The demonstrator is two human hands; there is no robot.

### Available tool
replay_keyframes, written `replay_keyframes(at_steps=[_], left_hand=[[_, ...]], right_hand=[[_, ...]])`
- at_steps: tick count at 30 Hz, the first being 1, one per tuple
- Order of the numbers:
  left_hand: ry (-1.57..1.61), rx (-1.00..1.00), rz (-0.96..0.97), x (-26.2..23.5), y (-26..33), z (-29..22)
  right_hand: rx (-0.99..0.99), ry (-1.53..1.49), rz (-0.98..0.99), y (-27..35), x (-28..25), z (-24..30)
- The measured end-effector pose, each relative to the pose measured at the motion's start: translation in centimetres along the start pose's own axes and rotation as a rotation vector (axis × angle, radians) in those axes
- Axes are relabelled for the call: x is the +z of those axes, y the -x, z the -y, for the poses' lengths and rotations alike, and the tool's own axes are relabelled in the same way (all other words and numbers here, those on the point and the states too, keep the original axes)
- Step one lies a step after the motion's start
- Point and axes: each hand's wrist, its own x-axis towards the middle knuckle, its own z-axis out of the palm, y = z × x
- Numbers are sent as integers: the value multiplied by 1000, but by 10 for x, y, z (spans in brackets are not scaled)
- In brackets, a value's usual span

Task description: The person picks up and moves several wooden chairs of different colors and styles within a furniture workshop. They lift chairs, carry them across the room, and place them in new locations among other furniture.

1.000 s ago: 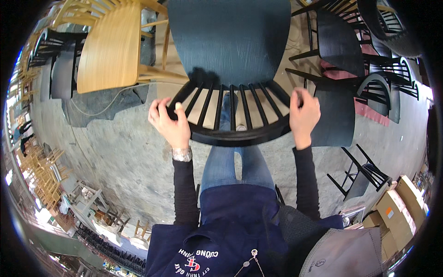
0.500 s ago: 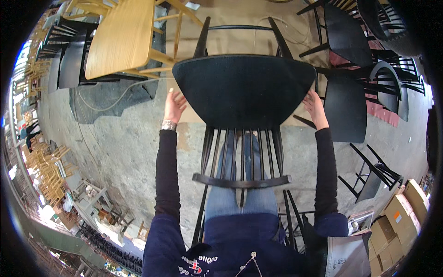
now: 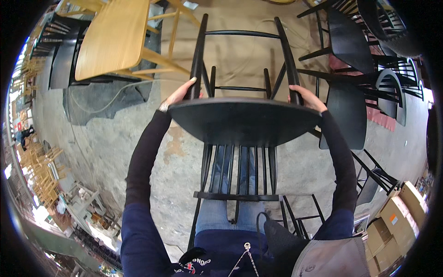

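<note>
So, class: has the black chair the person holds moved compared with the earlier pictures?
Yes. The black chair has been tipped over: its legs now point up and away toward the wooden table, with its spindle back hanging down toward the person's legs.

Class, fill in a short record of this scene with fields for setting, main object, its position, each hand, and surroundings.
Setting: workshop with a rough concrete floor
Main object: black wooden spindle-back chair
Position: tipped over, legs pointing away from the person, backrest hanging down toward the person's legs
Left hand: grips the chair's left leg by the seat
Right hand: grips the chair's right leg by the seat
Surroundings: light wooden table at upper left; more black chairs at right; cardboard boxes at lower right
</note>
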Motion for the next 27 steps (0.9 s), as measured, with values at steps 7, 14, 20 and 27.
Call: replay_keyframes(at_steps=[7,14,20,27], left_hand=[[25,302,5,75,171,4],[154,543,362,115,263,6],[-118,558,352,104,257,76],[-23,504,176,104,280,157]], right_hand=[[-363,-19,-228,184,55,9],[-555,-196,-186,299,101,-52],[-743,-197,-403,287,80,-125],[-706,-197,-541,313,96,-213]])
